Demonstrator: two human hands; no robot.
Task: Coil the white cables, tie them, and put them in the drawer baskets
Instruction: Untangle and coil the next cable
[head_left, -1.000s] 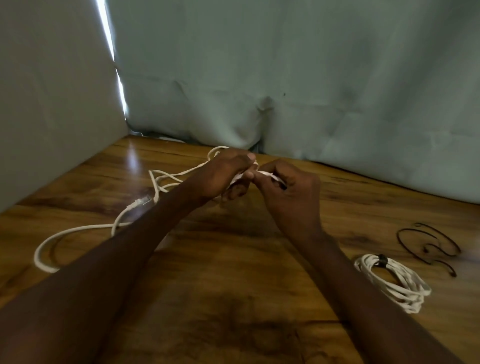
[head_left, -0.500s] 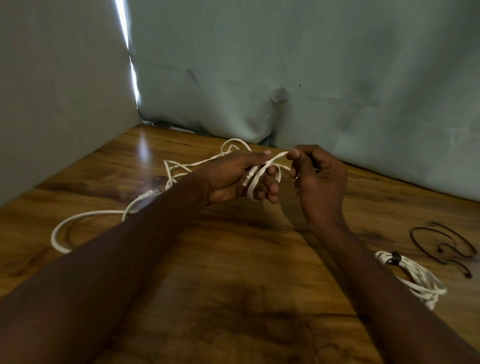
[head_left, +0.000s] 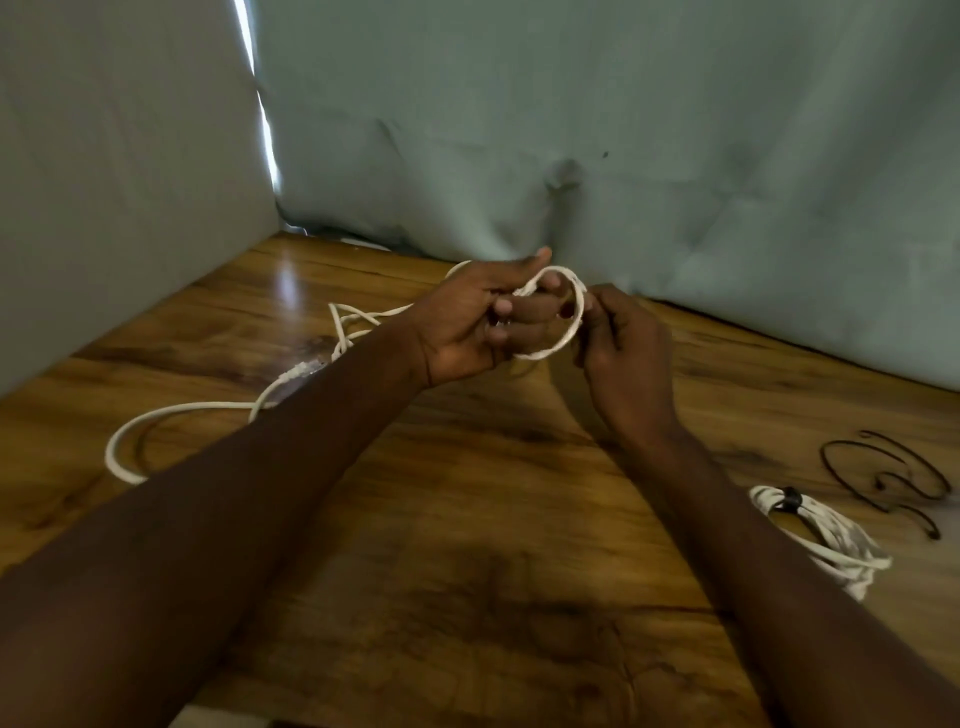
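Note:
A long loose white cable (head_left: 171, 415) trails over the left of the wooden table (head_left: 467, 545) and rises to my hands near the back wall. My left hand (head_left: 483, 322) grips one end of it, with a first loop wound round its fingers. My right hand (head_left: 623, 348) pinches that loop at its right side. A second white cable (head_left: 821, 535), coiled and bound with a black tie, lies on the table at the right, partly behind my right forearm. No drawer or basket is in view.
Loose black wire ties (head_left: 893, 478) lie at the right near the coiled cable. Grey cloth screens (head_left: 623, 130) close off the table at the back and the left. My forearms cross the middle of the table.
A loop of cable has been wound round my left hand's fingers, guided by my right hand. Both hands have risen slightly toward the back wall.

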